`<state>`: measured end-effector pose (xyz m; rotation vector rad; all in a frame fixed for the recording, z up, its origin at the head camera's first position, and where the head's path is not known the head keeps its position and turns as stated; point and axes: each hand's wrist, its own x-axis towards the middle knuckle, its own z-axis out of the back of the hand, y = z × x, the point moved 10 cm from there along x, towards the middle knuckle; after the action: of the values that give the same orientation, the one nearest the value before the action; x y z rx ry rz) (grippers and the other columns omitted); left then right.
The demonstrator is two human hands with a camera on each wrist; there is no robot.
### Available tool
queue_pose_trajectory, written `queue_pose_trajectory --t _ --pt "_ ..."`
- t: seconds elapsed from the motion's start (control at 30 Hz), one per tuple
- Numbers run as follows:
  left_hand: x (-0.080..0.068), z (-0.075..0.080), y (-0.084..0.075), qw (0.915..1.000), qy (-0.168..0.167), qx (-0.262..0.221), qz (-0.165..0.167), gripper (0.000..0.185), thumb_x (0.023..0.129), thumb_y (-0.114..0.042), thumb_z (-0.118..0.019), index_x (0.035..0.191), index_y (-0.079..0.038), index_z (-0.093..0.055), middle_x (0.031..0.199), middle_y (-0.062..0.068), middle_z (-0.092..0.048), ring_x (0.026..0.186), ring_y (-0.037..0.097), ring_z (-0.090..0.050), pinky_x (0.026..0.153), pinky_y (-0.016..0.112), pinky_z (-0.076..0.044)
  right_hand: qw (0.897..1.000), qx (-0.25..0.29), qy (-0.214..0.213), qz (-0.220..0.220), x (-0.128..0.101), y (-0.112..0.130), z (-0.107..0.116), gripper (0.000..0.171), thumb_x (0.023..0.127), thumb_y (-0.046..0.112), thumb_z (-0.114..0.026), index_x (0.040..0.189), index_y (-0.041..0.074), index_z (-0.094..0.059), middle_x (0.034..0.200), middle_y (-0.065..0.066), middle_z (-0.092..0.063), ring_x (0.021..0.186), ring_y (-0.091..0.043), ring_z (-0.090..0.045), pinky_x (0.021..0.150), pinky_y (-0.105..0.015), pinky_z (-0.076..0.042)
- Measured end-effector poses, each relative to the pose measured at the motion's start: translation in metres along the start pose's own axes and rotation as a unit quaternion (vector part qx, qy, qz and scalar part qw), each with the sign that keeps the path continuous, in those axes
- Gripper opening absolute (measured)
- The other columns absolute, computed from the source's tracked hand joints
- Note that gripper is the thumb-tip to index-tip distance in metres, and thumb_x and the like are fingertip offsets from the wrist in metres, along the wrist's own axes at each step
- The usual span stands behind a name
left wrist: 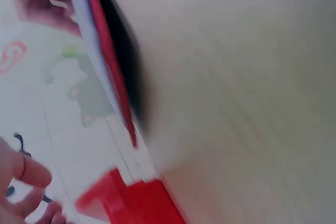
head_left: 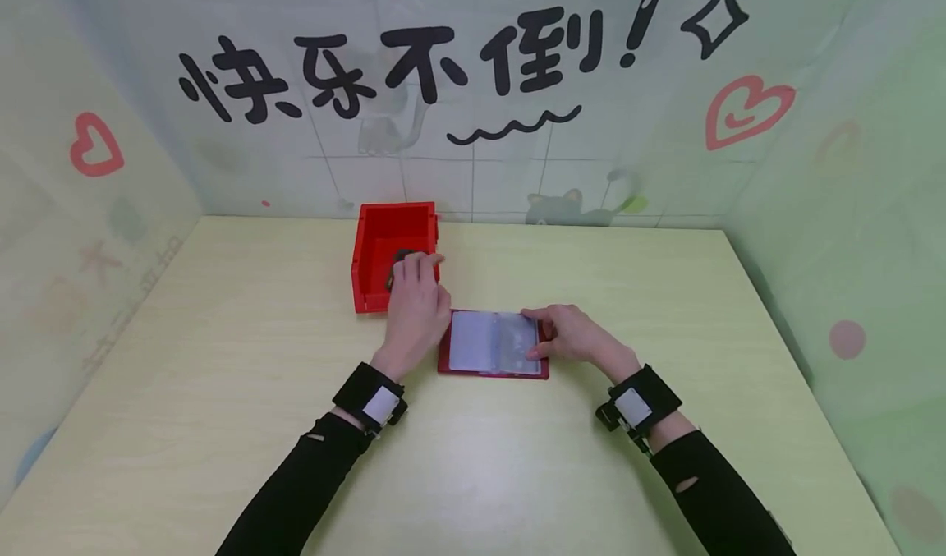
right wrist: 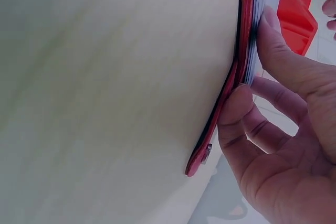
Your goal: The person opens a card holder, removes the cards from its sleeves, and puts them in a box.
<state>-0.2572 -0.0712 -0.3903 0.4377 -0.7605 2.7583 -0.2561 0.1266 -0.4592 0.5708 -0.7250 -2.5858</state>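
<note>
A card holder [head_left: 473, 342] lies spread on the table, with a dark red cover and clear plastic sleeves. My right hand [head_left: 576, 334] grips its right side. In the right wrist view the thumb [right wrist: 275, 43] lies over the stack of sleeves, and a fingertip bears on the edge of the red cover. My left hand [head_left: 420, 305] is over the near right corner of a red box [head_left: 369, 256], its fingers loosely bent. Nothing shows between these fingers in the left wrist view. A dark object [head_left: 401, 255] in the box is partly hidden behind the left hand.
The red box stands at the back of the pale wooden table [head_left: 222, 359], left of the card holder. A printed cloth backdrop [head_left: 473, 178] with black lettering rises behind the table, and patterned walls close off both sides.
</note>
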Motion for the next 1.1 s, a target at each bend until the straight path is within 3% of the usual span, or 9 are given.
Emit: queue_pose_trajectory --t 0.1,0.2,0.3,0.47,0.6,0.8,1.1 --pt "-0.012 -0.025 -0.020 0.9924 0.106 -0.051 -0.037 0.034 0.093 -0.013 -0.066 0.126 -0.004 -0.058 0.123 0.014 -0.056 0.113 0.028 -0.053 0.097 0.039 -0.053 1.000 -0.014 -0.007 0.018 0.000 0.005 0.003 0.072 0.082 0.025 -0.083 0.144 0.002 -0.053 0.089 -0.007 -0.055 0.086 -0.020 -0.051 0.071 -0.028 -0.040" --pt "-0.028 -0.055 -0.031 0.9676 0.228 -0.098 -0.046 0.035 0.093 -0.023 -0.071 0.123 -0.008 -0.061 0.119 0.009 -0.057 0.109 0.022 -0.054 0.094 0.036 -0.053 0.999 -0.020 -0.014 0.033 0.001 0.009 0.006 0.069 0.081 0.024 -0.084 0.140 0.000 -0.056 0.090 -0.007 -0.058 0.085 -0.019 -0.053 0.073 -0.028 -0.042" --pt "-0.037 -0.070 -0.037 0.9509 0.285 -0.111 -0.049 0.051 0.087 -0.033 -0.078 0.128 -0.010 -0.060 0.121 0.008 -0.057 0.110 0.021 -0.055 0.093 0.036 -0.053 0.999 -0.014 -0.016 0.040 0.002 0.011 0.007 0.067 0.081 0.022 -0.085 0.137 -0.001 -0.058 0.089 -0.008 -0.060 0.081 -0.019 -0.053 0.071 -0.027 -0.043" --pt "-0.038 -0.075 -0.041 0.9475 0.298 -0.103 -0.054 0.071 0.079 -0.037 -0.085 0.136 -0.010 -0.053 0.123 0.009 -0.057 0.110 0.022 -0.056 0.095 0.038 -0.053 0.999 0.005 -0.023 0.042 0.001 0.010 0.008 0.064 0.080 0.021 -0.086 0.135 0.000 -0.060 0.090 -0.008 -0.062 0.079 -0.018 -0.056 0.070 -0.026 -0.046" --pt "-0.037 -0.075 -0.043 0.9479 0.298 -0.100 -0.052 0.072 0.078 -0.032 -0.087 0.136 -0.008 -0.051 0.122 0.010 -0.057 0.109 0.023 -0.056 0.096 0.038 -0.053 0.999 0.030 -0.020 0.040 0.000 0.008 0.011 0.062 0.081 0.022 -0.085 0.133 0.000 -0.060 0.091 -0.010 -0.062 0.077 -0.018 -0.058 0.068 -0.027 -0.048" --pt "-0.037 -0.073 -0.046 0.9487 0.296 -0.099 -0.053 0.070 0.078 -0.026 -0.087 0.136 -0.007 -0.052 0.120 0.010 -0.059 0.108 0.022 -0.057 0.094 0.037 -0.054 0.996 0.091 0.016 0.010 -0.001 -0.002 0.011 0.055 0.087 0.018 -0.079 0.135 0.001 -0.057 0.095 -0.010 -0.059 0.070 -0.016 -0.059 0.060 -0.027 -0.050" --pt "-0.042 -0.069 -0.051 0.9500 0.292 -0.095 -0.054 0.087 0.079 -0.025 -0.085 0.150 -0.006 -0.038 0.135 0.013 -0.053 0.120 0.026 -0.055 0.100 0.042 -0.054 0.993 0.117 0.021 -0.012 -0.003 -0.010 0.009 0.044 0.095 0.012 -0.067 0.136 0.001 -0.057 0.097 -0.012 -0.060 0.067 -0.016 -0.062 0.059 -0.028 -0.051"
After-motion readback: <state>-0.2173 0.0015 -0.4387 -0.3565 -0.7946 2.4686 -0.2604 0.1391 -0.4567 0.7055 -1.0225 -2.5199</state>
